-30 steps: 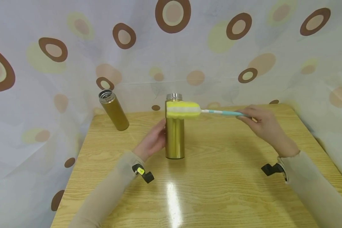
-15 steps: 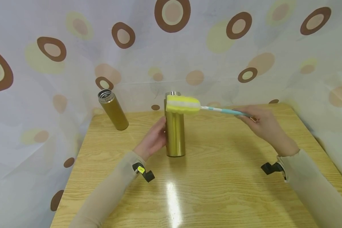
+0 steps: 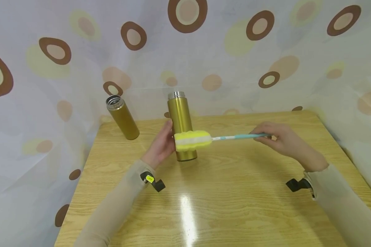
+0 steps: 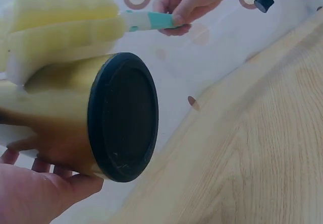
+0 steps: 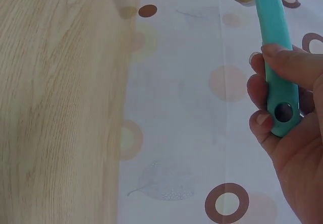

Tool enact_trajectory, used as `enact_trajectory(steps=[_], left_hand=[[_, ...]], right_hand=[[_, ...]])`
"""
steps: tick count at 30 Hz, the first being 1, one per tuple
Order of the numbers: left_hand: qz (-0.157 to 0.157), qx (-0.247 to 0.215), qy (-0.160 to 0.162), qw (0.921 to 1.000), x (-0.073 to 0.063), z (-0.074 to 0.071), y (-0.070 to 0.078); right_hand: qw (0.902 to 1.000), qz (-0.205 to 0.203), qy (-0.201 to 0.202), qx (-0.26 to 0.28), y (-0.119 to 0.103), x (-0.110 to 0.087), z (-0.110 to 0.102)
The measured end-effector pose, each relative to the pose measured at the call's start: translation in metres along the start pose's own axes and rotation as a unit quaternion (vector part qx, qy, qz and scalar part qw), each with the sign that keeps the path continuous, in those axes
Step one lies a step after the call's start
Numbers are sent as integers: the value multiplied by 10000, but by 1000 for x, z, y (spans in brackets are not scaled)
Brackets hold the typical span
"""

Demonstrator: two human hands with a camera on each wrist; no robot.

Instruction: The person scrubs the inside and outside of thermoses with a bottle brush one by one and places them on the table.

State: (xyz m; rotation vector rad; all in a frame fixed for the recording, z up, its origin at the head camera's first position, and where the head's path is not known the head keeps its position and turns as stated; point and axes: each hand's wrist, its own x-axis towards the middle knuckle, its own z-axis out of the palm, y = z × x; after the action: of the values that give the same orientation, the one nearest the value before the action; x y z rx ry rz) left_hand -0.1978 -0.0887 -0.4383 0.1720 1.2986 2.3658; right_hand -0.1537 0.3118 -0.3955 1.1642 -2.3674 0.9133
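My left hand (image 3: 161, 145) grips a gold thermos bottle (image 3: 180, 115) from its left side. The bottle has no lid, shows a silver threaded neck, and leans a little to the left. Its black base (image 4: 130, 118) faces the left wrist camera. My right hand (image 3: 276, 137) holds the teal handle (image 5: 276, 57) of a bottle brush, thumb on top and fingers curled beneath. The brush's yellow and white sponge head (image 3: 193, 140) lies across the lower front of the bottle, against its outer wall in the left wrist view.
A second gold thermos bottle (image 3: 123, 118), also lidless, stands at the back left of the wooden table (image 3: 235, 206). A patterned curtain (image 3: 228, 68) hangs behind the table and along its sides.
The left hand has raised the bottle and tilted its top to the left. The right hand has brought the sponge head from near the neck down to the lower part of the bottle.
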Motion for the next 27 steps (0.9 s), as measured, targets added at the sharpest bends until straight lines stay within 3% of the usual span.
enact_trajectory(steps=[5, 11, 15, 22, 27], left_hand=[[-27, -53, 80, 10000, 0, 1, 3], [-250, -238, 226, 9991, -1, 3, 1], [-335, -224, 62, 9992, -1, 4, -3], [-279, 14, -559, 9980, -3, 6, -14], [-277, 81, -665, 9974, -4, 9, -19]], right_hand=[[9991, -181, -75, 367, 4, -3, 1], [9996, 52, 283, 11, 3, -3, 1], [9973, 335, 583, -302, 2, -1, 0], [9879, 639, 1277, -598, 3, 4, -4], [9815, 751, 1616, -705, 0, 9, -4]])
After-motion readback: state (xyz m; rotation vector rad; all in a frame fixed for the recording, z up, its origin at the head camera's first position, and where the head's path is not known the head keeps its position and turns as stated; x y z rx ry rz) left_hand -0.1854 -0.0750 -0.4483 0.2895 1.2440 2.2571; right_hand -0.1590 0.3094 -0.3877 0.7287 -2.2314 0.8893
